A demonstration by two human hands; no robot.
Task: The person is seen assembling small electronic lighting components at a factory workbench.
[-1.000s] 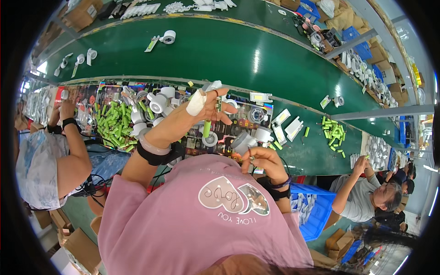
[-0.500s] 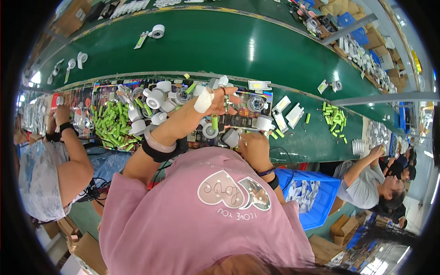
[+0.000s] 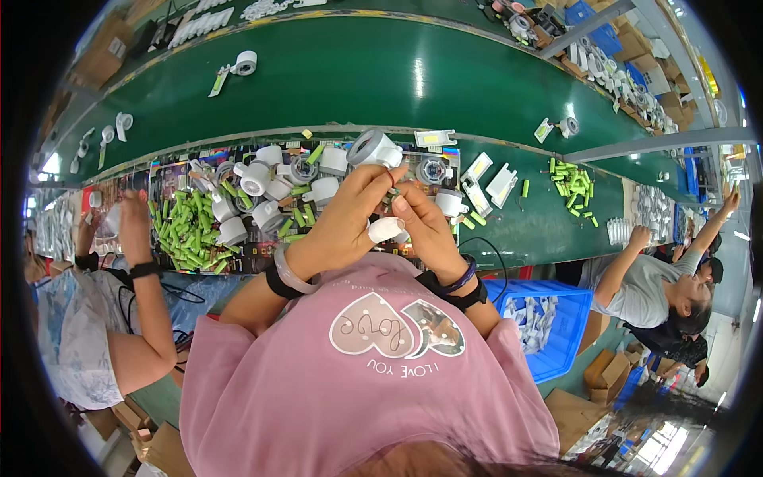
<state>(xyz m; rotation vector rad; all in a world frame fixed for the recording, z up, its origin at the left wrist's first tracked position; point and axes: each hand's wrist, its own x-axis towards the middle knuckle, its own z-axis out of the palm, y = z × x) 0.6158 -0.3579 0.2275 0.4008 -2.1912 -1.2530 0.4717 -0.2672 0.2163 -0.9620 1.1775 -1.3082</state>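
Observation:
My left hand and my right hand meet in front of my chest, fingertips pinched together. Between them is a small dark greenish part, too small to name. A white wrap goes round my left thumb. Just beyond my fingers a white round housing lies tilted on the worktop. To the left lie more white housings and a heap of green cylindrical battery cells. Right of my hands are another round housing and white flat panels.
A green conveyor belt runs across beyond the worktop. More green cells lie to the right. A blue bin of white parts stands by my right elbow. Co-workers sit at left and right.
My left hand has drawn back from its outstretched reach, and both hands have come together. The right hand has left the housing beside it. The view has shifted slightly.

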